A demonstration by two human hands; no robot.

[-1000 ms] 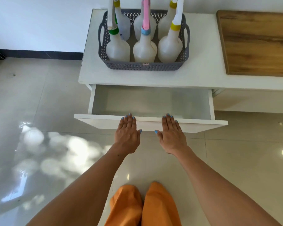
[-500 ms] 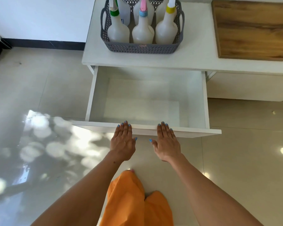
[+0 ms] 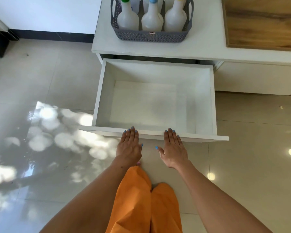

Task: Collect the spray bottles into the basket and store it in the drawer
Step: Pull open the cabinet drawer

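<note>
A grey perforated basket (image 3: 151, 36) stands on the white cabinet top (image 3: 207, 37), at the top of the view. Several white spray bottles sit upright in it; the front row shows a green-capped bottle (image 3: 127, 19), a blue-capped bottle (image 3: 152, 20) and a yellow-capped bottle (image 3: 175, 18). Below it the white drawer (image 3: 205, 98) is pulled far out and holds nothing. My left hand (image 3: 129, 146) and my right hand (image 3: 174, 147) lie flat side by side, fingertips resting on the top edge of the drawer front (image 3: 208, 137), fingers extended.
A wooden board (image 3: 262, 22) covers the cabinet top to the right of the basket. Glossy tiled floor (image 3: 40, 132) surrounds the drawer, with sun patches on the left. My orange trouser legs (image 3: 141, 204) stand just in front of the drawer. A dark object and cables sit at the far left.
The drawer has slid much farther out toward me, with both hands staying on its front edge. The view has tilted down, so the basket now sits at the top edge.
</note>
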